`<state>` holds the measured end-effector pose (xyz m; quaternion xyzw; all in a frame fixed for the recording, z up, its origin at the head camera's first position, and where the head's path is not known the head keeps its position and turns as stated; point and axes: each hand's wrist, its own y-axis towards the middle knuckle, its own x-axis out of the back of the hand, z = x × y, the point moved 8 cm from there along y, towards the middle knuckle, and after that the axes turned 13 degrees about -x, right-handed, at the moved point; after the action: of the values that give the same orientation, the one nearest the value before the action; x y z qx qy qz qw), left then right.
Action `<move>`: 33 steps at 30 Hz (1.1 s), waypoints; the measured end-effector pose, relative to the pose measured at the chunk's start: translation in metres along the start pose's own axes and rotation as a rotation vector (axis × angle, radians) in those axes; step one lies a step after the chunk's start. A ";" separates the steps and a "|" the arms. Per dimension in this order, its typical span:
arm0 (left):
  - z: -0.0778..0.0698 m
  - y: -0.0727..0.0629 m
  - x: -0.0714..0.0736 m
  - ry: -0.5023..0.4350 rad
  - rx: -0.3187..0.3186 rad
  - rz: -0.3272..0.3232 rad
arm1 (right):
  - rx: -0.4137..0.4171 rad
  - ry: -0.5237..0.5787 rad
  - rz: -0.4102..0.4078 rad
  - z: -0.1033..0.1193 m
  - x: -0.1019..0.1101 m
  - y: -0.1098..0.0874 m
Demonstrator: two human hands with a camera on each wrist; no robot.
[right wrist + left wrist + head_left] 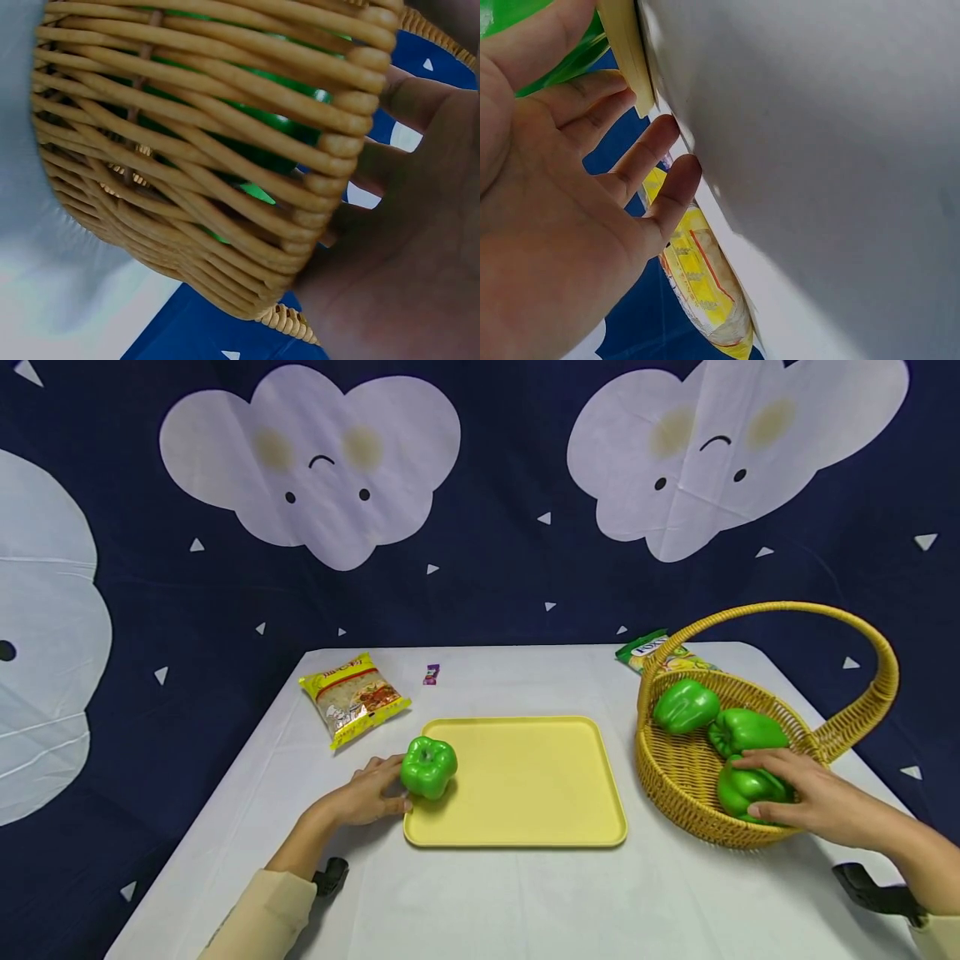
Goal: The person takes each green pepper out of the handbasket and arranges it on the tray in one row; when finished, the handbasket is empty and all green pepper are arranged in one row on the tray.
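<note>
On the left edge of the yellow tray [517, 782] sits a green bell pepper [429, 767]. My left hand [367, 795] is right beside it, thumb and fingers spread loosely at its left side. In the left wrist view the fingers of that hand [570, 172] are slightly bent, near the tray edge. A wicker basket [678, 797] at the right contains three green bell peppers. My right hand [825, 797] reaches over its rim and grips the nearest pepper [742, 787], fingers on top and thumb at the near side. Basket weave hides most of that pepper in the right wrist view.
A yellow food packet [356, 700] lies at the back left, with a small purple wrapper [431, 674] to its right. Behind the basket is a green snack bag [641, 647]. The basket's tall handle [787, 607] arches above. A dark cloud-print cloth [495, 585] hangs behind the table.
</note>
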<state>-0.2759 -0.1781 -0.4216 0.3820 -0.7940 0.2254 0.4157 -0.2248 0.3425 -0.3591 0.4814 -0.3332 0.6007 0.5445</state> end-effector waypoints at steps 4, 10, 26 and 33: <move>0.000 0.000 0.000 -0.003 -0.004 -0.004 | -0.014 0.012 0.029 0.000 -0.004 0.001; 0.000 0.000 0.000 -0.006 0.004 -0.003 | -0.041 0.039 0.069 -0.001 -0.007 0.002; 0.000 0.000 0.000 -0.014 0.005 -0.006 | -0.097 0.059 0.110 -0.002 -0.010 0.006; 0.001 0.000 0.000 -0.012 0.008 -0.006 | -0.134 0.098 0.102 -0.002 -0.012 0.008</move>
<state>-0.2763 -0.1785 -0.4225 0.3874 -0.7944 0.2247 0.4102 -0.2341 0.3389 -0.3697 0.3963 -0.3696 0.6270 0.5596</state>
